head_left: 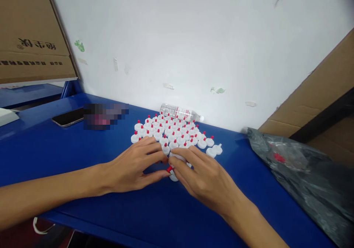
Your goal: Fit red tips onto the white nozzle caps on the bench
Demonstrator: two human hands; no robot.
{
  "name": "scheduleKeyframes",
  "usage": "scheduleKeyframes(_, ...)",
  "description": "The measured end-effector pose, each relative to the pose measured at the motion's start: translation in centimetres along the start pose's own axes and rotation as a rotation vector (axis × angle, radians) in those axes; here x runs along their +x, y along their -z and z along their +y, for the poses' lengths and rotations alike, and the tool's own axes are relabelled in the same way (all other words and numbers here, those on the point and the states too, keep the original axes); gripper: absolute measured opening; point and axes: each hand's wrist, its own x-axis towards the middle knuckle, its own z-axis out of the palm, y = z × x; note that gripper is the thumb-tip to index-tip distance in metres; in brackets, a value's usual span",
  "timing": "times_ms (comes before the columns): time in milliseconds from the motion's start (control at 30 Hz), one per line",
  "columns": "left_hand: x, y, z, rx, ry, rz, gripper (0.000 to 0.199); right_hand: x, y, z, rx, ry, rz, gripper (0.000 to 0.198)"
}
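Near the front of a cluster of white round caps with upright red tips (174, 133), my two hands meet. My left hand (135, 163) is closed, its thumb and index finger at a small red tip (169, 169). From the right, my right hand (203, 168) has its fingers bent around a white round cap (177, 155), which they partly cover. Just below my fingertips another white round piece (174, 177) shows in part. To the right of the cluster lie white caps without red tips (214, 151).
A clear plastic bottle (181, 113) lies behind the cluster by the wall. On the blue table (132, 211) are a phone (68, 118) at left and a dark plastic bag (304, 181) at right, with a clear bag of red pieces (286, 157) on it. Cardboard (315, 78) stands at right.
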Motion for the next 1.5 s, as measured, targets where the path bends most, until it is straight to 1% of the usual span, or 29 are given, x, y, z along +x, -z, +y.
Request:
scheduleKeyframes(167, 0.2, 0.2, 0.2, -0.002, 0.015, 0.06, 0.012, 0.0, -0.2, 0.3, 0.026, -0.022, 0.014, 0.021)
scheduleKeyframes(267, 0.3, 0.1, 0.1, -0.03, 0.015, 0.062, 0.004, 0.0, -0.5, 0.4, -0.013, 0.007, 0.031, 0.022)
scheduleKeyframes(433, 0.3, -0.1, -0.1, -0.026, 0.027, 0.035, 0.012, 0.3, -0.6, 0.2, -0.031, 0.036, 0.049, 0.022)
scheduleKeyframes(500, 0.3, 0.1, -0.1, -0.042, 0.008, 0.021, 0.017, 0.3, -0.5, 0.2, -0.023, 0.039, 0.047, 0.021)
scheduleKeyframes(600, 0.4, 0.4, 0.1, -0.071, -0.03, 0.043, 0.02, 0.4, -0.3, 0.3, -0.019, 0.042, 0.06, 0.02)
scheduleKeyframes(667, 0.4, 0.4, 0.3, -0.099, -0.028, 0.055, 0.021, 0.6, -0.2, 0.3, -0.029, 0.044, 0.086, 0.019)
scheduleKeyframes(900, 0.6, 0.3, 1.0, -0.234, 0.065, 0.061, 0.028, 1.1, 0.2, 0.0, -0.074, 0.047, 0.134, 0.01)
scheduleKeyframes(1000, 0.2, 0.7, 0.7, -0.322, 0.241, 0.114, 0.035, 0.3, 1.0, 1.3, -0.11, 0.055, 0.174, 0.011)
scheduleKeyframes(1033, 0.1, 0.8, 0.4, -0.351, 0.3, 0.156, 0.038, -0.1, 1.3, 2.0, -0.137, 0.018, 0.213, 0.01)
scheduleKeyframes(1067, -0.1, 1.0, 0.0, -0.362, 0.314, 0.199, 0.039, -0.6, 1.6, 2.8, -0.169, -0.039, 0.236, 0.009)
scheduleKeyframes(1100, -0.2, 1.1, -0.3, -0.348, 0.282, 0.256, 0.039, -1.1, 1.9, 3.6, -0.187, -0.14, 0.238, 0.011)
scheduleKeyframes(1133, -0.3, 1.1, -0.7, -0.319, 0.249, 0.279, 0.039, -1.5, 2.0, 4.3, -0.181, -0.227, 0.234, 0.011)
scheduleKeyframes(1167, -0.3, 1.2, -0.9, -0.278, 0.231, 0.267, 0.038, -1.9, 2.1, 4.9, -0.177, -0.286, 0.228, 0.01)
scheduleKeyframes(1200, -0.3, 1.2, -1.1, -0.237, 0.196, 0.245, 0.036, -2.1, 2.0, 5.3, -0.189, -0.344, 0.167, 0.009)
scheduleKeyframes(1233, -0.3, 1.1, -1.1, -0.197, 0.162, 0.203, 0.033, -2.3, 1.9, 5.6, -0.201, -0.39, 0.1, 0.009)
scheduleKeyframes(1300, -0.1, 1.0, -0.9, -0.14, 0.101, 0.104, 0.023, -2.4, 1.4, 5.9, -0.182, -0.451, 0.01, 0.011)
scheduleKeyframes(1400, 0.2, 1.0, -0.4, -0.115, 0.075, -0.005, 0.011, -2.5, 0.9, 6.0, -0.121, -0.475, -0.051, 0.013)
scheduleKeyframes(1500, 0.4, 1.0, -0.3, -0.096, 0.1, -0.045, 0.011, -2.8, 0.8, 6.3, -0.095, -0.47, -0.052, 0.014)
